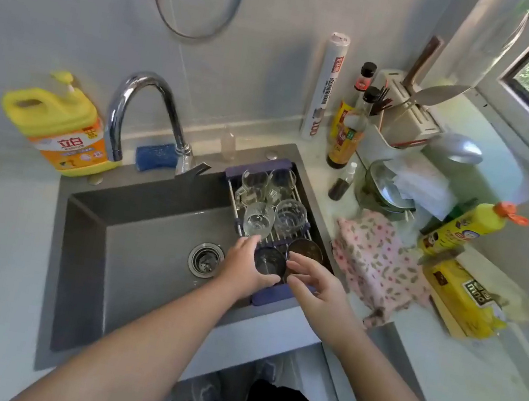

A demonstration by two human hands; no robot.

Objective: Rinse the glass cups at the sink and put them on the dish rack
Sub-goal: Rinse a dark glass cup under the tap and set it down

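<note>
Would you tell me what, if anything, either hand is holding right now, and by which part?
The left hand grips a glass cup round its side wall; the right hand, open beside it, holds nothing.

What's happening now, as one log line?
left hand: holds cup | right hand: open, beside cup | cup: at near end of rack

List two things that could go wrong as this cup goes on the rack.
1. The dish rack is crowded: the cup in the left hand could knock the ribbed glass or the dark cup beside it.
2. It is at the rack's near corner, by the sink; a slip might drop it in.
</note>
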